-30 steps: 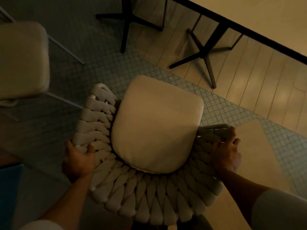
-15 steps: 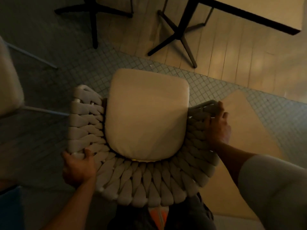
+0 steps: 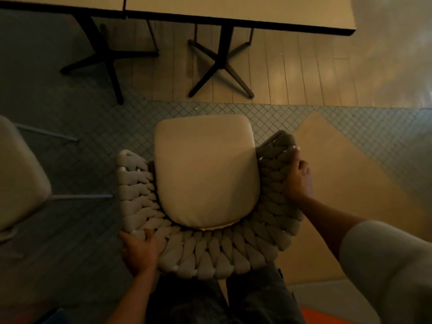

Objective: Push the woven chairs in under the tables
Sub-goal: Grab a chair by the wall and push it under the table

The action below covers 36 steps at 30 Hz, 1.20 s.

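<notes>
– where's the woven chair (image 3: 210,253) right now?
– on the tiled floor (image 3: 98,146) straight below you, its cushion (image 3: 205,174) facing the table (image 3: 233,10), the seat's front edge short of the table's cross base (image 3: 219,66) and not under the top.
– and my hands?
– your left hand (image 3: 139,252) curls over the back rim at its left rear corner. your right hand (image 3: 298,181) grips the weave of the right arm. another chair (image 3: 18,178) stands off to your left.

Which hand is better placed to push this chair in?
Probably the left hand: it grips the woven chair at the rear corner, behind the seat, opposite the table. The right hand holds the side arm, suiting steering.
</notes>
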Available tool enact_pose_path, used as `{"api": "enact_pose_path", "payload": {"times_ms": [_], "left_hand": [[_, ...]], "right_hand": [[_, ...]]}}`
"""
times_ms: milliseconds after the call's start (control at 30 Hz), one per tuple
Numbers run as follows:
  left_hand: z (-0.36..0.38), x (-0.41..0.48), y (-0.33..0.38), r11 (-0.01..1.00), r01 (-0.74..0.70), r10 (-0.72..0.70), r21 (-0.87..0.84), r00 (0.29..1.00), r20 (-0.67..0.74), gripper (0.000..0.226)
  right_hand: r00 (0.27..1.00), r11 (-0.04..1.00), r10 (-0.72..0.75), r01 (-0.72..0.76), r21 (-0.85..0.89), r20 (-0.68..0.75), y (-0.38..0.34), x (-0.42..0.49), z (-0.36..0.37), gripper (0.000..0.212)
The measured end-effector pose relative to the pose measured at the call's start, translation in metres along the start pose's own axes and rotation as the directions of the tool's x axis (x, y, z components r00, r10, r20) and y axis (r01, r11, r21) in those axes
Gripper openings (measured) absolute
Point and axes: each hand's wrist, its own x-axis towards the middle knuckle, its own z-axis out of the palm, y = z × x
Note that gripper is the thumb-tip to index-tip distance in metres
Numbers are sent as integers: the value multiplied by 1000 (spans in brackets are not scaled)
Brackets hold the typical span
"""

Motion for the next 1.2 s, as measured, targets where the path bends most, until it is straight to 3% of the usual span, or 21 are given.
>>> {"api": "enact_pose_path", "payload": {"times_ms": [133,233,300,400,467,533,700,867,933,1033,1133,1200], "left_hand": [[-8,5,-8,993,-61,53,104,995,81,70],[-15,6,-13,972,-131,107,194,986,128,79],[-25,2,-15,937,-262,233,232,962,142,93],[-40,1,-17,756,-594,572,277,804,163,103],[-43,3,-17,544,-761,737,353,635,233,86],[-38,2,-18,359,-866,811,348,474,344,63],[-22,-34,-18,121,-968,725,218,236,648,67],[-6,-35,-22,21,-978,503,206,189,843,107],[1,-25,-27,1,-975,480,221,195,855,97],[10,-18,-25,-42,-968,431,246,204,879,82],[13,-14,-17,-126,-971,367,204,145,919,84],[14,-10,-10,-181,-967,356,180,106,929,80]], "right_hand": [[998,994,-3,9,-111,62,7,-33,1,97],[994,970,-67,86,-228,90,11,-56,2,51],[983,938,-163,182,-294,88,18,-75,8,37],[896,832,-424,443,-335,131,28,-104,23,45],[819,747,-543,572,-341,184,30,-124,31,54],[769,690,-582,639,-340,266,27,-144,37,58],[710,636,-603,703,-318,363,20,-171,44,71],[614,538,-579,782,-315,536,33,-172,50,101],[613,525,-523,779,-342,592,38,-167,57,103],[675,581,-468,722,-377,571,34,-162,66,101],[702,616,-402,683,-394,588,30,-156,75,108],[699,575,-419,698,-426,580,30,-151,75,109]]}}
